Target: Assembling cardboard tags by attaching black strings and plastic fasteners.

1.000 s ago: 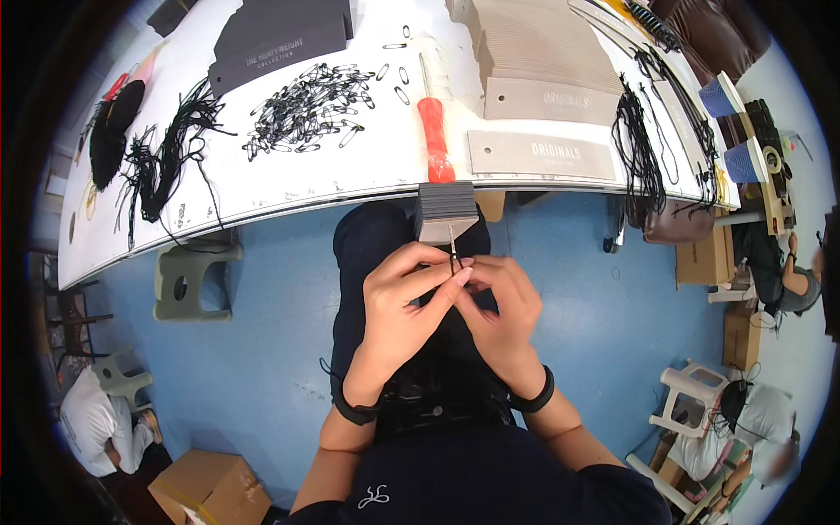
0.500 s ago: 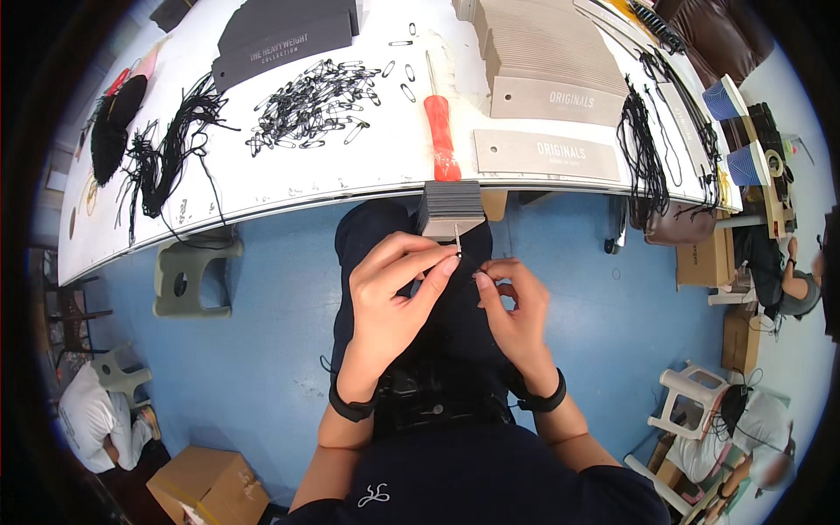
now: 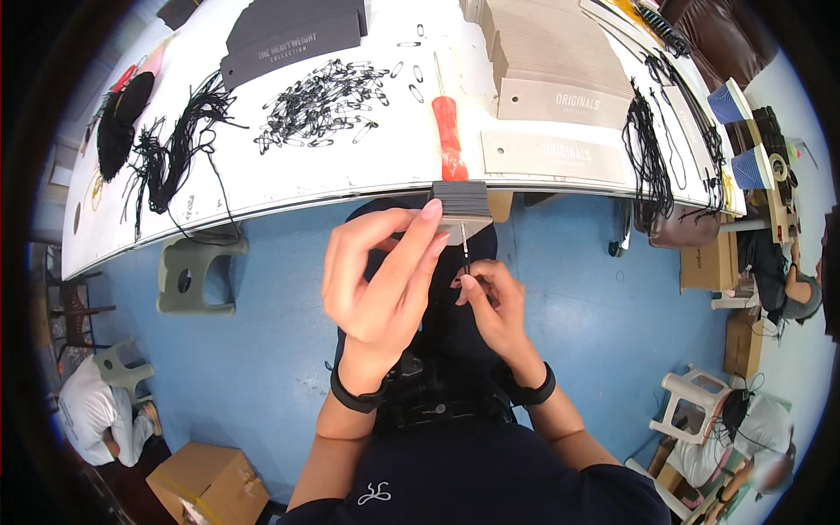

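Observation:
A thick stack of dark hang tags (image 3: 460, 199) sits at the table's front edge, with a thin metal rod (image 3: 465, 231) sticking out toward me. My left hand (image 3: 372, 280) is at the stack's left side, fingers stretched out and index tip against its edge. I cannot see anything held in it. My right hand (image 3: 497, 302) is closed in a pinch on black cord (image 3: 467, 262) at the rod's near end. Directly behind the stack lies a red-handled tool (image 3: 447, 131) with a thin metal shaft.
Black safety pins (image 3: 324, 103), black cord bundles (image 3: 179, 144), dark tags (image 3: 289, 35) and beige tags (image 3: 560, 101) cover parts of the white table (image 3: 262, 203). A green stool (image 3: 199, 276) stands below at left; a cardboard box (image 3: 210, 486) is lower left. Other people sit at both sides.
My left hand has left the rod's tip and moved up and left to the tag stack, its fingers spreading. My right hand has shifted left, to the cord at the rod's end.

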`<move>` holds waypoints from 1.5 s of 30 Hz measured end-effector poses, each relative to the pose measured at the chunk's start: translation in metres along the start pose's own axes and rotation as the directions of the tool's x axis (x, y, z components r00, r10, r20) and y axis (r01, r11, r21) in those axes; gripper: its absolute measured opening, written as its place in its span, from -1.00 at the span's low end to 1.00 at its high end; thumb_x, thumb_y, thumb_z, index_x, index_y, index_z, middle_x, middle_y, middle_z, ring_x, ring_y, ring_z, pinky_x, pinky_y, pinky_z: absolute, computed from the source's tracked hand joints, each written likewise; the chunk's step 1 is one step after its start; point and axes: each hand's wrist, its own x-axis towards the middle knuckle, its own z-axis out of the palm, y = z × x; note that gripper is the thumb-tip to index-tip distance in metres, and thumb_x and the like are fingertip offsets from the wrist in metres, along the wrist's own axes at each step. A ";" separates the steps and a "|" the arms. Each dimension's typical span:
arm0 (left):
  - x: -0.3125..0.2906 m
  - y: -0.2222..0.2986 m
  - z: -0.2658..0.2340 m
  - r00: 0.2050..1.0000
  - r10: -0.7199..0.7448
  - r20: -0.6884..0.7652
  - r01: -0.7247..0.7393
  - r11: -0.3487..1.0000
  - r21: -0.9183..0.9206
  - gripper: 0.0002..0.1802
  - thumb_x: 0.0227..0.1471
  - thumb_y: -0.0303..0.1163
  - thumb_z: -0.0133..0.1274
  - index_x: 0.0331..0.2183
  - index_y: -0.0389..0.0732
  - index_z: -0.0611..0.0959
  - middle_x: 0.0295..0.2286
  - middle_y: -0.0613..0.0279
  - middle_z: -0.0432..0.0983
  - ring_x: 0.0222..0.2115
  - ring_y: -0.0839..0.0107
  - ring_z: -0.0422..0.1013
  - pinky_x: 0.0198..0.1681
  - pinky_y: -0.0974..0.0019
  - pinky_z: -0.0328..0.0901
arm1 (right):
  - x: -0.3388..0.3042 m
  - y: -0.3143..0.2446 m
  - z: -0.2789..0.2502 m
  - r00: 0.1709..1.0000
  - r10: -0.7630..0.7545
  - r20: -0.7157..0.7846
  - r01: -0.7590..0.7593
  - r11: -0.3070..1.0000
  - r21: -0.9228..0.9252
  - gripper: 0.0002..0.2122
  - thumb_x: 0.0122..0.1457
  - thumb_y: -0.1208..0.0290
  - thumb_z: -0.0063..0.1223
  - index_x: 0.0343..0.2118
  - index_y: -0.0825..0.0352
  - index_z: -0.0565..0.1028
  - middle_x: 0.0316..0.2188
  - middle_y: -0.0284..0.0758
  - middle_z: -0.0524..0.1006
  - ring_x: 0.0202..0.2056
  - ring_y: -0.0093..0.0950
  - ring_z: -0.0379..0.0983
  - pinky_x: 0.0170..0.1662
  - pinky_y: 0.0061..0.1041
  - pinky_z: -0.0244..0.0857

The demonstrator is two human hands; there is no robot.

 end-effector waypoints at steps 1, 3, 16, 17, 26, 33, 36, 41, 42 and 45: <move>0.000 0.002 0.000 1.000 0.003 0.005 -0.003 1.000 0.020 -0.61 -0.34 -0.66 0.28 -0.31 -0.25 0.68 -0.45 0.25 0.47 -0.51 0.45 0.35 -0.57 0.50 0.26 | 0.000 0.000 0.001 1.000 -0.001 -0.001 0.001 1.000 0.000 -0.94 0.16 0.57 -0.03 -0.37 0.45 0.39 -0.44 -0.27 0.47 -0.53 -0.59 0.42 -0.46 -0.64 0.34; -0.002 0.001 0.000 0.998 0.064 -0.022 -0.063 0.997 0.050 -0.60 -0.36 -0.67 0.28 -0.31 -0.25 0.68 -0.46 0.26 0.48 -0.52 0.45 0.36 -0.57 0.50 0.26 | 0.002 -0.001 0.002 1.000 -0.012 -0.011 0.012 1.000 -0.011 -0.94 0.15 0.57 -0.03 -0.38 0.45 0.40 -0.45 -0.27 0.47 -0.53 -0.59 0.42 -0.46 -0.64 0.33; -0.014 0.004 -0.008 0.971 0.237 -0.020 -0.232 0.962 0.144 -0.61 -0.43 -0.67 0.24 -0.37 -0.22 0.69 -0.46 0.35 0.50 -0.51 0.47 0.43 -0.55 0.51 0.30 | 0.005 0.001 0.001 0.998 -0.061 -0.010 0.060 0.994 -0.087 -0.96 0.13 0.58 -0.01 -0.39 0.44 0.41 -0.47 -0.27 0.48 -0.54 -0.56 0.42 -0.46 -0.64 0.33; -0.014 0.003 -0.009 0.970 0.241 -0.020 -0.237 0.964 0.122 -0.61 -0.42 -0.68 0.23 -0.36 -0.23 0.68 -0.45 0.36 0.51 -0.50 0.47 0.45 -0.55 0.51 0.30 | 0.005 -0.001 0.001 0.999 -0.052 -0.006 0.051 0.994 -0.095 -0.96 0.13 0.59 -0.01 -0.39 0.44 0.41 -0.47 -0.27 0.48 -0.54 -0.56 0.42 -0.46 -0.63 0.33; -0.012 0.011 -0.014 0.992 0.129 0.015 -0.129 0.990 0.047 -0.66 -0.39 -0.71 0.21 -0.40 -0.25 0.67 -0.43 0.28 0.56 -0.48 0.42 0.49 -0.49 0.48 0.35 | 0.006 -0.004 0.002 0.998 -0.059 0.009 0.059 0.990 -0.126 -0.96 0.12 0.60 -0.01 -0.38 0.44 0.41 -0.48 -0.27 0.48 -0.55 -0.54 0.42 -0.47 -0.62 0.32; -0.011 0.016 -0.011 0.988 -0.146 0.043 0.152 0.972 -0.182 -0.71 -0.39 -0.67 0.25 -0.44 -0.29 0.66 -0.46 0.21 0.55 -0.53 0.39 0.46 -0.50 0.44 0.32 | 0.008 -0.008 0.004 0.994 -0.109 0.005 0.108 0.979 -0.174 -0.96 0.12 0.60 -0.01 -0.39 0.44 0.40 -0.49 -0.27 0.47 -0.53 -0.53 0.42 -0.46 -0.61 0.31; -0.013 0.014 -0.013 0.993 -0.109 0.041 0.114 0.983 -0.143 -0.72 -0.39 -0.65 0.26 -0.45 -0.27 0.66 -0.46 0.24 0.56 -0.54 0.40 0.45 -0.51 0.45 0.29 | 0.007 -0.002 0.003 0.998 -0.065 0.007 0.065 0.989 -0.131 -0.96 0.12 0.60 0.00 -0.39 0.44 0.40 -0.49 -0.27 0.47 -0.53 -0.53 0.42 -0.45 -0.61 0.30; -0.003 0.013 -0.022 0.994 -0.003 0.111 0.010 0.998 -0.066 -0.81 -0.34 -0.67 0.26 -0.52 -0.29 0.64 -0.52 0.19 0.54 -0.57 0.43 0.43 -0.52 0.46 0.28 | 0.003 -0.006 0.002 0.998 -0.059 0.014 0.060 0.989 -0.135 -0.96 0.11 0.59 0.02 -0.40 0.42 0.41 -0.51 -0.27 0.47 -0.53 -0.50 0.42 -0.45 -0.60 0.29; -0.001 0.011 -0.025 0.991 0.020 0.132 -0.012 0.998 -0.067 -0.81 -0.34 -0.67 0.26 -0.53 -0.29 0.64 -0.52 0.19 0.55 -0.58 0.43 0.43 -0.54 0.48 0.29 | 0.002 -0.007 0.003 0.997 -0.075 0.023 0.078 0.986 -0.145 -0.96 0.10 0.58 0.03 -0.41 0.42 0.42 -0.51 -0.26 0.47 -0.53 -0.49 0.41 -0.44 -0.59 0.28; -0.001 0.008 -0.021 0.985 -0.041 0.165 0.068 0.984 -0.164 -0.83 -0.34 -0.69 0.24 -0.54 -0.31 0.64 -0.52 0.14 0.56 -0.60 0.44 0.45 -0.56 0.51 0.30 | -0.002 -0.004 -0.004 0.994 -0.102 0.039 0.107 0.979 -0.172 -0.96 0.08 0.59 0.05 -0.42 0.41 0.43 -0.52 -0.26 0.47 -0.54 -0.47 0.41 -0.44 -0.58 0.28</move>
